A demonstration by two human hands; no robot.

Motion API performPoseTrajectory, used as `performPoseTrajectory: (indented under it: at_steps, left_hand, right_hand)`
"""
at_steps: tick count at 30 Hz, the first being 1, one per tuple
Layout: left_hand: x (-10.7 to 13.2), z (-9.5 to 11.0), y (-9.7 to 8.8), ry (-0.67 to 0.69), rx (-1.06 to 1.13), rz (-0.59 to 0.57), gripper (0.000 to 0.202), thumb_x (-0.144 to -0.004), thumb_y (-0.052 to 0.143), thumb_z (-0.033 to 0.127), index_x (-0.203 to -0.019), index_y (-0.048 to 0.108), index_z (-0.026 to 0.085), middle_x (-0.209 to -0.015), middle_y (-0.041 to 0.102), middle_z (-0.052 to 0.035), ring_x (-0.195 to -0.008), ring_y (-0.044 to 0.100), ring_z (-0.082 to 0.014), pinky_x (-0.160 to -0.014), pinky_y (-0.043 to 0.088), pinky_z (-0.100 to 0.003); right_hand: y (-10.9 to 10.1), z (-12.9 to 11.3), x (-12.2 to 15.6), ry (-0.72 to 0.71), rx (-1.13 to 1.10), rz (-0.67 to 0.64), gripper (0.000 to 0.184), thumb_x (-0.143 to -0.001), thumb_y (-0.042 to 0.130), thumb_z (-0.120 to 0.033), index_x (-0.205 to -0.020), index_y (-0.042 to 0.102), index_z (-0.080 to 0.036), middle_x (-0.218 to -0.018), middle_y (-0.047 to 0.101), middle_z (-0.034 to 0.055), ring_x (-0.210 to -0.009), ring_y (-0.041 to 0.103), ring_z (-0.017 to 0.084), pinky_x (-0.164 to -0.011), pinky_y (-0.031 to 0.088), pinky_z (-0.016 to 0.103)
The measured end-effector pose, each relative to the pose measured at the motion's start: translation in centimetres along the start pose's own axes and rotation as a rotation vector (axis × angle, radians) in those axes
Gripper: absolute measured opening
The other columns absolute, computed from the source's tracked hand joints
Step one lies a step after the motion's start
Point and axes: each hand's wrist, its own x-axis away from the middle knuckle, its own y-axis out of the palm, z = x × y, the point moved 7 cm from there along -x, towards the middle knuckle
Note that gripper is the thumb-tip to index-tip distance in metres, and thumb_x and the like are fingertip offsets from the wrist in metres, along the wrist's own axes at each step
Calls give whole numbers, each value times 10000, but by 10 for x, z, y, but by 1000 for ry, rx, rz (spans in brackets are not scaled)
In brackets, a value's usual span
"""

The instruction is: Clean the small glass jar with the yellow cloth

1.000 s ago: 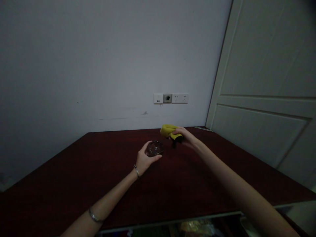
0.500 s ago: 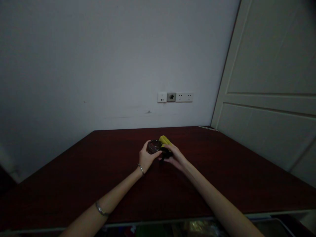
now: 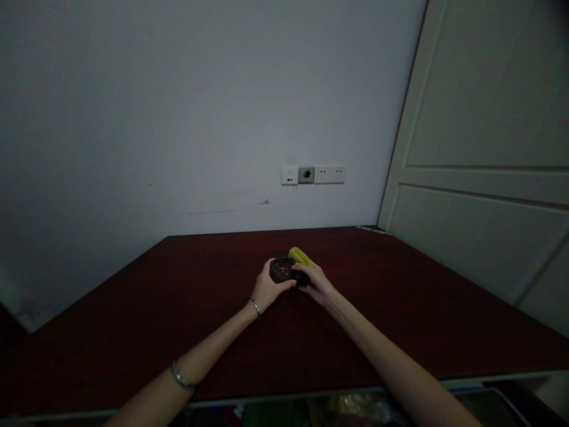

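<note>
My left hand (image 3: 267,291) curls around a small dark, see-through glass bowl (image 3: 281,271) near the middle of the table, with the thumb along its near side. Close against the bowl's right side, my right hand (image 3: 317,283) grips a soft-looking yellow item (image 3: 300,256), perhaps a cloth. A black part (image 3: 301,277) shows between the right fingers; whether it belongs to the yellow item I cannot tell. My fingers hide much of both things, and the light is dim.
The dark red wooden table (image 3: 186,308) reaches back to a pale wall (image 3: 200,118) with a row of sockets (image 3: 329,174). A panelled door (image 3: 480,136) stands at the right. Below the near edge, several items lie in an open space, among them a shiny golden wrapper (image 3: 355,406).
Both hands have shifted slightly, bringing the bowl and the yellow item a little nearer to me. The black part is now more covered by the right fingers. The view has moved slightly.
</note>
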Motion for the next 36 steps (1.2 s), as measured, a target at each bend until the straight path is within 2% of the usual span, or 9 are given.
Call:
performPoseTrajectory:
  at_steps: [5,9,12,17,24,26,30,34,36]
  left_hand:
    - [5,12,14,73,174,-194,700,-598,731,227,-1208,393,155,-1199,530,-128,-1103,522,-222,-986,386,-403]
    - [5,17,12,109,181,-192,596,-602,732,231,-1115,444,135,-1137,549,-130,-1035,559,-211,-955,419,-394]
    - [5,17,12,127,127,-218,682,-563,763,255,-1150,434,145,-1144,545,-129,-1049,548,-223,-938,431,-392]
    - [8,18,14,173,-16,-249,840,-469,807,276,-1211,430,155,-1203,516,-136,-1116,501,-270,-990,371,-435]
    - [8,19,8,110,-15,-199,790,-509,778,285,-1205,422,172,-1119,600,-98,-1034,567,-240,-940,423,-420]
    - [6,17,6,97,-11,-171,775,-515,773,283,-1198,426,163,-1109,605,-103,-1027,571,-239,-933,427,-417]
    - [4,13,3,69,-27,-135,775,-515,770,288,-1192,422,141,-1107,600,-118,-1035,564,-245,-942,417,-419]
    - [2,10,-1,52,-23,-107,752,-516,764,261,-1179,429,148,-1089,602,-102,-1014,568,-240,-936,418,-423]
    - [1,9,-2,47,8,-114,745,-517,762,245,-1177,428,156,-1084,601,-91,-1000,573,-233,-923,430,-414]
  right_hand:
    - [-18,-2,-8,77,58,36,231,-608,554,-251,-829,552,-185,-617,561,-13,-525,512,120,-421,409,215]
    - [-20,-7,-9,128,89,-32,184,-621,484,-268,-740,565,-151,-588,563,10,-491,501,120,-405,382,215]
    - [-12,-9,-7,117,90,-119,191,-623,481,-248,-731,589,-134,-599,586,25,-500,514,126,-429,399,226]
    - [2,-14,-3,5,89,-185,268,-616,528,-190,-867,611,-146,-722,642,21,-584,559,131,-526,452,230]
    - [2,-22,-2,-63,101,-161,363,-643,550,-208,-1002,590,-162,-819,665,30,-652,597,158,-609,487,272]
    - [-4,-29,-6,-151,189,-117,349,-650,553,-212,-993,597,-162,-859,667,33,-704,607,166,-662,490,287]
    - [-7,-53,-4,-484,516,-88,338,-674,554,-203,-1007,604,-188,-1016,645,43,-931,585,189,-868,436,346]
    - [23,-64,17,-758,915,-356,433,-700,533,-150,-1120,569,-246,-1313,450,61,-1170,450,219,-998,326,426]
    - [39,-62,28,-820,1174,-516,470,-688,535,-115,-1133,569,-261,-1358,379,59,-1207,407,227,-1011,313,429]
